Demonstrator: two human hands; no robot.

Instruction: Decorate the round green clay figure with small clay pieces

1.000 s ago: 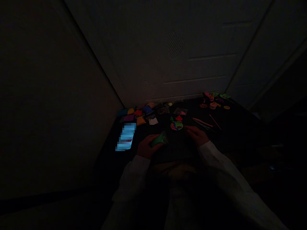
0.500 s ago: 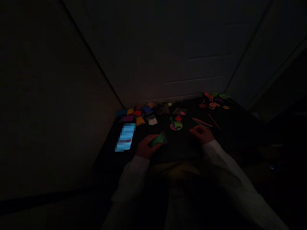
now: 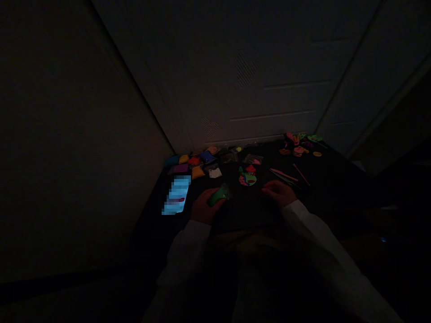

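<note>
The scene is very dark. My left hand [image 3: 203, 210] is closed round a green packet of clay [image 3: 218, 196] on the dark table [image 3: 330, 188]. My right hand [image 3: 280, 194] rests on the table with its fingers curled, just right of a small round clay piece [image 3: 248, 179] coloured green, red and blue. What the right fingers hold, if anything, is too dark to make out. Both arms wear white sleeves.
A lit phone screen [image 3: 177, 194] lies left of my left hand. Several coloured clay packets [image 3: 195, 162] sit behind it. Pink modelling tools [image 3: 286, 175] lie right of the clay piece, and finished clay shapes [image 3: 299, 144] sit at the far right. A pale panelled wall stands behind.
My right hand moved right toward the pink tools, then came back a little toward the clay piece. My left hand stays on the green packet.
</note>
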